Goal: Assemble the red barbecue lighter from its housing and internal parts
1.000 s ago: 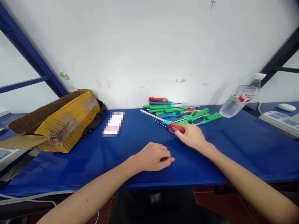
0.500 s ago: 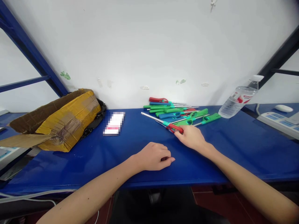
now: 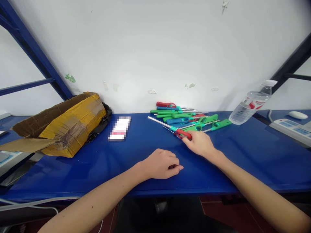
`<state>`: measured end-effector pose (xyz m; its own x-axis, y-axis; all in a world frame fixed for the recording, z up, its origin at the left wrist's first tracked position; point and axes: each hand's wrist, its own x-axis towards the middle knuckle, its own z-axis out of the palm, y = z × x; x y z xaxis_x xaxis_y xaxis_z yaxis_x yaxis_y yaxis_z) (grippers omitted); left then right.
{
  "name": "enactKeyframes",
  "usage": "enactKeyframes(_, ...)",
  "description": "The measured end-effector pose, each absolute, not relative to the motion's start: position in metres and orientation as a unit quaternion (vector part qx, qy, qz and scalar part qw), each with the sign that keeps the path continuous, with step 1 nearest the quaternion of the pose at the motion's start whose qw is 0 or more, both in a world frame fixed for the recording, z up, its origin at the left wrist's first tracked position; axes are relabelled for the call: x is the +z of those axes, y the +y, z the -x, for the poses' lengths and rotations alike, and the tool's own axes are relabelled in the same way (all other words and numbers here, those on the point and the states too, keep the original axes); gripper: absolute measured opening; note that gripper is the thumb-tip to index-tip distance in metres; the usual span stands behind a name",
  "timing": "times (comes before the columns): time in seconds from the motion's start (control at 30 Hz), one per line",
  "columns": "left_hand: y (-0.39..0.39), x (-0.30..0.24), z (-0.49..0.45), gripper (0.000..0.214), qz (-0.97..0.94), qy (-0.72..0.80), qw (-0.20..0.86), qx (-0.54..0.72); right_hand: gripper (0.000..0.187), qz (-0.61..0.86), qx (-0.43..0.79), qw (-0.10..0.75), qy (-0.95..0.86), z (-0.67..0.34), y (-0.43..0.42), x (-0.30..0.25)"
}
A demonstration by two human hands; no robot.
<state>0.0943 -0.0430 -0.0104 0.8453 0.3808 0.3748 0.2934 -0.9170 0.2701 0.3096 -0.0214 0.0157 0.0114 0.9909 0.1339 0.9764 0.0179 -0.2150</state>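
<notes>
A pile of long-nosed lighters (image 3: pixel 187 117) with red, green and blue handles lies on the blue table (image 3: pixel 243 155) against the white wall. My right hand (image 3: pixel 200 143) reaches to the pile's near edge, fingers closed on the red handle of one lighter (image 3: pixel 182 133) whose metal tube points left. My left hand (image 3: pixel 161 164) rests on the table in front of me, fingers curled under, with something small and dark between them that I cannot make out.
A torn cardboard box (image 3: pixel 58 124) wrapped in yellow tape lies at the left with a black bag behind it. A small white and pink packet (image 3: pixel 119 128) lies mid-table. A plastic water bottle (image 3: pixel 250 104) and a power strip (image 3: pixel 293 129) are at the right.
Both hands have stayed almost still; the right hand keeps its hold on the red-handled lighter. Only the camera has shifted slightly.
</notes>
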Motion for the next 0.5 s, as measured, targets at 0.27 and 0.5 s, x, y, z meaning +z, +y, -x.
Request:
enactKeyframes(0.27,-0.042,-0.009,-0.094,0.038,-0.957,0.178,0.097,0.207,0.028,0.655,0.069,0.170,-0.733,-0.318,-0.018,0.015)
enactKeyframes(0.5,-0.036,-0.002,-0.093,0.031,-0.919,0.301,0.120,0.225,0.027,0.487,0.492,0.290,-0.661,-0.318,-0.019,0.019)
